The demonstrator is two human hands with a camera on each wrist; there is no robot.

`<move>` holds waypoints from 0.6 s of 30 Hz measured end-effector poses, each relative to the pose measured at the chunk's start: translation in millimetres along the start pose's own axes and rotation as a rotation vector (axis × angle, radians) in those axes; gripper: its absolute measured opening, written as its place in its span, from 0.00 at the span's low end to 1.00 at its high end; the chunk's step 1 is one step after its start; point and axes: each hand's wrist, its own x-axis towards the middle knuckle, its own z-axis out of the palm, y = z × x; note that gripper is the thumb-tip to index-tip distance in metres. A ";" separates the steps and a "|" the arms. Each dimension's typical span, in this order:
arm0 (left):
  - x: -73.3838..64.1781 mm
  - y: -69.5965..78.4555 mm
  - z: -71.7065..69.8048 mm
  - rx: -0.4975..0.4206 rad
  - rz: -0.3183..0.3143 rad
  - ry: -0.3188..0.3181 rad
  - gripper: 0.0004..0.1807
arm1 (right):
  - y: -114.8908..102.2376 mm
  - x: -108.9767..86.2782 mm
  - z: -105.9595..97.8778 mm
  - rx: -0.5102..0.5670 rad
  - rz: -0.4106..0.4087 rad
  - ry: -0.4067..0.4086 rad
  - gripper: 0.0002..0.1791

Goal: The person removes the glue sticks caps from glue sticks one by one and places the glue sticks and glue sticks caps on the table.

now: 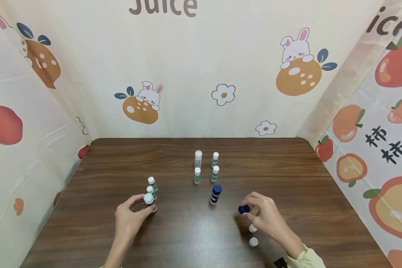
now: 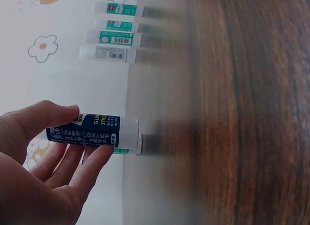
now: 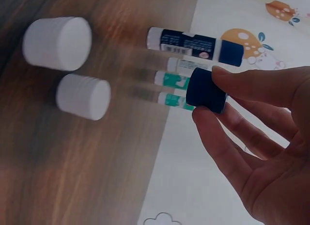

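Observation:
My left hand (image 1: 128, 219) grips a navy glue stick (image 2: 92, 129) upright between thumb and fingers. Its pale top (image 1: 149, 198) shows uncapped, and the label and white base face the left wrist camera. Just behind it in the head view stand two slimmer green glue sticks, a near one (image 1: 150, 190) and a far one (image 1: 152, 181). Over the right side of the table my right hand (image 1: 266, 214) pinches a dark blue cap (image 3: 207, 90) between thumb and fingertips. Below that hand two white caps, one (image 1: 252, 228) nearer it and another (image 1: 253, 242), rest on the wood.
A capped navy glue stick (image 1: 216, 194) stands mid-table between the hands. Beyond it are a taller white glue stick (image 1: 198, 160) and several small green ones (image 1: 197, 176) with white caps. The brown wooden table (image 1: 120, 160) meets a printed curtain (image 1: 187, 111) behind.

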 end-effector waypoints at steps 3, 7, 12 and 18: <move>0.8 -1.2 0.0 -0.006 -0.003 0.000 0.20 | 4.7 -2.1 1.7 -0.008 -0.001 0.010 0.21; 1.2 -2.4 1.1 -0.011 -0.009 0.000 0.20 | 11.2 -5.2 3.6 -0.011 0.002 0.011 0.21; 1.4 -3.1 2.2 -0.008 -0.009 -0.001 0.20 | 18.5 -10.0 5.6 -0.020 0.060 -0.004 0.21; 2.3 -5.0 2.1 -0.010 -0.024 -0.012 0.20 | 24.5 -14.1 7.1 -0.029 0.137 -0.053 0.19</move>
